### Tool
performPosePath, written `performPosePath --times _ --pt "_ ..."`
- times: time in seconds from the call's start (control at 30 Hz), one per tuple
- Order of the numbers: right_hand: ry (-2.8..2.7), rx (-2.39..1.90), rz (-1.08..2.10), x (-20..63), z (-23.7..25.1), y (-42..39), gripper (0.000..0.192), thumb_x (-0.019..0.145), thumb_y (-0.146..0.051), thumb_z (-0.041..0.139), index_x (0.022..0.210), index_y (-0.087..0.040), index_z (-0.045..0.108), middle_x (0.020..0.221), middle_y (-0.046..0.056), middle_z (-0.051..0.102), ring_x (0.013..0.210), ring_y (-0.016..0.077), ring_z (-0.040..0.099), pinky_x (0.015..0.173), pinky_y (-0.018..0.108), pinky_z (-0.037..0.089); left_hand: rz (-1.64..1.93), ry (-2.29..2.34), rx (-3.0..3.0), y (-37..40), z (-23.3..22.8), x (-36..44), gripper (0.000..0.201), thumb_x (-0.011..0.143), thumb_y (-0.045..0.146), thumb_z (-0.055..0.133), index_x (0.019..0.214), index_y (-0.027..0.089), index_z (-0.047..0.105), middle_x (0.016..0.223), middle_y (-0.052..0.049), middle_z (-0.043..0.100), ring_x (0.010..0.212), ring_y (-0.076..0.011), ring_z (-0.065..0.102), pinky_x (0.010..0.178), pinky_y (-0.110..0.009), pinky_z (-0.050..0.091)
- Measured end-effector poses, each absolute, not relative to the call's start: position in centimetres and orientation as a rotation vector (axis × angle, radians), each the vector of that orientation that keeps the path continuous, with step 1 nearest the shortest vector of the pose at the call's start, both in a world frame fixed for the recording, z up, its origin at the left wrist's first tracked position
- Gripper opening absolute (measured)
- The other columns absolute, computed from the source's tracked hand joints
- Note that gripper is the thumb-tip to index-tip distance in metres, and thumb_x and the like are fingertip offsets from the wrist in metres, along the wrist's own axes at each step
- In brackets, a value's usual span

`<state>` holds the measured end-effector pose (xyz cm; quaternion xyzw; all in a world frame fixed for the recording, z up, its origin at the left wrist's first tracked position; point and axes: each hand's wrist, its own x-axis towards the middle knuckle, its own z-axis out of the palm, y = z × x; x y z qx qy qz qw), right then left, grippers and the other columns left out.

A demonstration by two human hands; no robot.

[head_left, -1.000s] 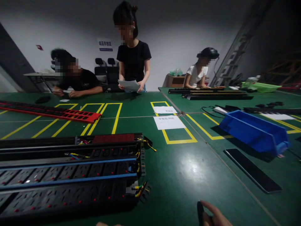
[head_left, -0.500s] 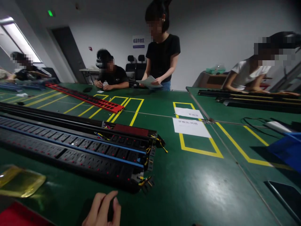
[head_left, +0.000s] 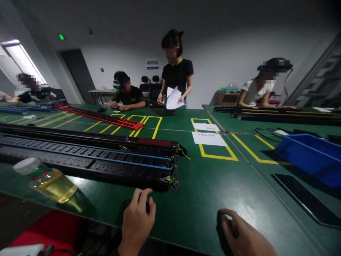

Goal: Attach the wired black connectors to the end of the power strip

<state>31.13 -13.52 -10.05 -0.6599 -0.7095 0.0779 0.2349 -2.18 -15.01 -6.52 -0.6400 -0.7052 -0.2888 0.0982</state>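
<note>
My left hand (head_left: 138,216) hovers over the near edge of the green table, in front of the power strips' wired end. Its fingers are loosely curled, a gap shows between thumb and forefinger, and I see nothing held. My right hand (head_left: 241,233) is low at the right, fingers half curled and thumb apart, with no object visible in it. Long black power strips (head_left: 106,170) with rows of sockets and blue edging lie side by side on the table. Loose yellow and green wires (head_left: 174,160) stick out at their right end.
A bottle of yellow liquid (head_left: 54,185) stands at the left. To the right are a dark phone (head_left: 303,195) and a blue bin (head_left: 311,156). Printed sheets (head_left: 210,138) lie on yellow-taped markings. A red frame (head_left: 106,117) lies farther back. Several people sit or stand around the table.
The view has tilted down and shifted. My right hand has come into view, my left hand shows more fully, and the whole bottle is now seen. The standing person's papers have swung downward.
</note>
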Motion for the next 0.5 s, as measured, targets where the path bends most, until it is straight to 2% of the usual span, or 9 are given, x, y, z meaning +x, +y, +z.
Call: performPosePath --times 0.2,0.5 --pt "-1.933 -1.721 0.033 29.6 -8.9 -13.9 0.035 0.100 -0.042 0.042 0.097 -0.027 0.074 0.078 0.003 0.077 0.062 0.0203 0.072 0.055 0.027 0.045 -0.727 -2.256 -1.843 -14.8 -5.9 -2.0 0.026 0.097 0.020 0.051 0.117 0.022 0.069 0.101 -0.004 0.067 0.077 -0.0159 0.069 0.064 -0.025 0.049" --pt "-1.922 -1.660 -0.069 29.5 -9.0 -13.7 0.030 0.102 -0.035 0.044 0.093 -0.025 0.071 0.071 0.002 0.072 0.058 0.0186 0.067 0.056 0.028 0.038 -0.649 -2.316 -1.844 -14.6 -5.0 -1.8 0.028 0.099 0.022 0.050 0.120 0.022 0.068 0.106 -0.004 0.068 0.072 -0.0142 0.068 0.060 -0.024 0.045"
